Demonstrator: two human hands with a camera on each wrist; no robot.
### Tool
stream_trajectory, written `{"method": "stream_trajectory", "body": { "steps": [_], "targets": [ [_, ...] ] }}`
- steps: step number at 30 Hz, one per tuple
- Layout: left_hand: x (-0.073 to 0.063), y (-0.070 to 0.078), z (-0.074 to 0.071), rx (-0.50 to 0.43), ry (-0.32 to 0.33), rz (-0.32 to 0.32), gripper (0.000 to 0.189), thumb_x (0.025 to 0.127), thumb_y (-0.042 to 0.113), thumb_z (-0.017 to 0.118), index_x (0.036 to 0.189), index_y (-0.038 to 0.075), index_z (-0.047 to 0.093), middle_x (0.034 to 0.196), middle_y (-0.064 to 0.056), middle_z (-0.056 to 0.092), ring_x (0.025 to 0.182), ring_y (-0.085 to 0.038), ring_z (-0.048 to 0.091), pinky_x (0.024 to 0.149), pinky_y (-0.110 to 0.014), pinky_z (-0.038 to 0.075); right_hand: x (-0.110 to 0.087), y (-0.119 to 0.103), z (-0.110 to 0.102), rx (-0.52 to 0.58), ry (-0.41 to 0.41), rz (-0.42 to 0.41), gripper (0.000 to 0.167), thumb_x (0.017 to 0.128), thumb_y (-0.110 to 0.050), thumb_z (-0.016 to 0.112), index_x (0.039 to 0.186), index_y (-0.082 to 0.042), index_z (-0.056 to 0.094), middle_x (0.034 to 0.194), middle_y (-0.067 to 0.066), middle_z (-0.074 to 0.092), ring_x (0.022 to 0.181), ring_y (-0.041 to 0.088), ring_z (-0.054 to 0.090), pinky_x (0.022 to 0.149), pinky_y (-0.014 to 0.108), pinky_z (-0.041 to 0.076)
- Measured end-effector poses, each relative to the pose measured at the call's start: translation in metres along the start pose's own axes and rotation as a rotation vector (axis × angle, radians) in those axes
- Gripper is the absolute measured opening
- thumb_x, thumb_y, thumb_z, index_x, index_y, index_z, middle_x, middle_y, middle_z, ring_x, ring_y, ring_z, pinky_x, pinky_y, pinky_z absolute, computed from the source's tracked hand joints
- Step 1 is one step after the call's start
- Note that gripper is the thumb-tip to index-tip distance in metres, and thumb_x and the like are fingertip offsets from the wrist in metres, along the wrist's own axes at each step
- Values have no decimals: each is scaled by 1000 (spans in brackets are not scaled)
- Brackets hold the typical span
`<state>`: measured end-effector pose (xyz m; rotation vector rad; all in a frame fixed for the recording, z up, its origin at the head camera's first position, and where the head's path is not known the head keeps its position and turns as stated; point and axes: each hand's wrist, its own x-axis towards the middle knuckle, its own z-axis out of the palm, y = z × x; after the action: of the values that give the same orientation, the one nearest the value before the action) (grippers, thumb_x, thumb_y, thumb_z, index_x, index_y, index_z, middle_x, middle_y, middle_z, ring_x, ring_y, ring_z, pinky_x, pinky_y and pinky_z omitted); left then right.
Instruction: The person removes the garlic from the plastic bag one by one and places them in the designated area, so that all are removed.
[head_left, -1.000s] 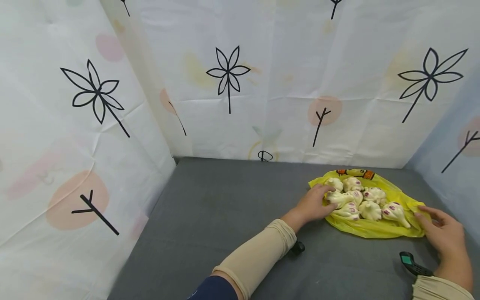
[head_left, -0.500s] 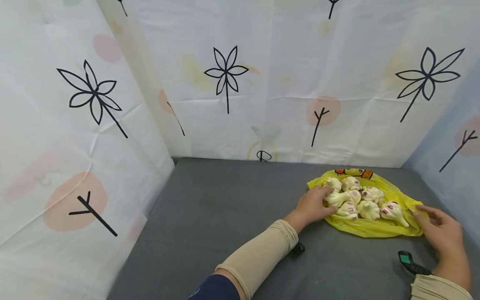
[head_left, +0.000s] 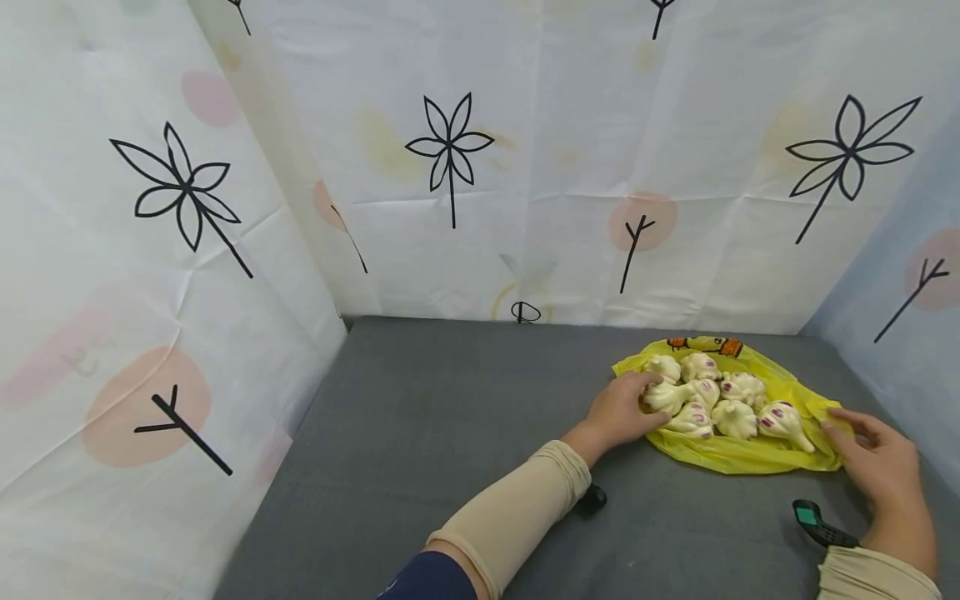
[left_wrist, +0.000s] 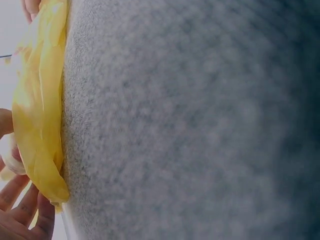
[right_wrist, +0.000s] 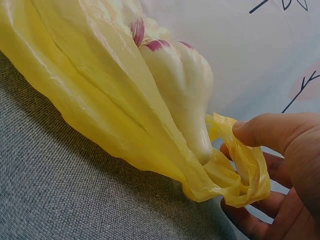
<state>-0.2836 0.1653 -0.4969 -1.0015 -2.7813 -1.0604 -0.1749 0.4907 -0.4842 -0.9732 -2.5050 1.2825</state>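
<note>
A yellow plastic bag [head_left: 738, 458] lies spread at the right of the grey table, bearing several garlic bulbs with purple marks. At the bag's left end my left hand [head_left: 618, 410] has its thumb and fingers round a pale garlic bulb [head_left: 663, 400]. The left wrist view shows that hand's fingers [left_wrist: 25, 207] beside the bag, the bulb mostly hidden. On the opposite end, my right hand [head_left: 881, 458] pinches the bag's edge between thumb and fingers. Close to it in the right wrist view, another garlic bulb [right_wrist: 182, 85] lies with its stem toward the hand.
Grey cloth covers the table [head_left: 450, 392]. White patterned sheets [head_left: 525, 167] stand behind and at both sides, the right one close to my right hand. A black device with a green patch [head_left: 817, 525] is at my right wrist, a black piece [head_left: 592, 500] by the left.
The whole head view has shifted slightly. Both hands keep their places at the two ends of the bag, and the garlic bulbs lie as before.
</note>
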Motion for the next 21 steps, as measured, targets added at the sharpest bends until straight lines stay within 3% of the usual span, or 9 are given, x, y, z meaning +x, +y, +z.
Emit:
{"method": "stream_trajectory", "body": {
  "steps": [7,13,21],
  "targets": [
    [-4,2,-8,-40,40,42,55,98,41,78,147,21,62,129,7,69,105,1,62,80,-9,46,-3,2,-1,4,-7,5,59,111,-45,47,165,-25,41,176,24,17,159,56,19,122,72,30],
    [-5,-6,-19,-114,89,77,51,96,39,80,140,19,66,120,7,69,107,-2,64,83,-8,48,-2,-2,2,-26,-8,-4,63,111,-46,47,165,-13,41,175,25,20,157,55,25,121,71,32],
    [-11,-13,-34,-249,139,64,50,96,33,81,140,15,65,125,-1,70,102,-5,68,79,-7,51,-1,-2,0,-33,-1,-11,64,111,-44,47,164,-9,40,174,26,20,157,56,25,122,71,30]
  ]
}}
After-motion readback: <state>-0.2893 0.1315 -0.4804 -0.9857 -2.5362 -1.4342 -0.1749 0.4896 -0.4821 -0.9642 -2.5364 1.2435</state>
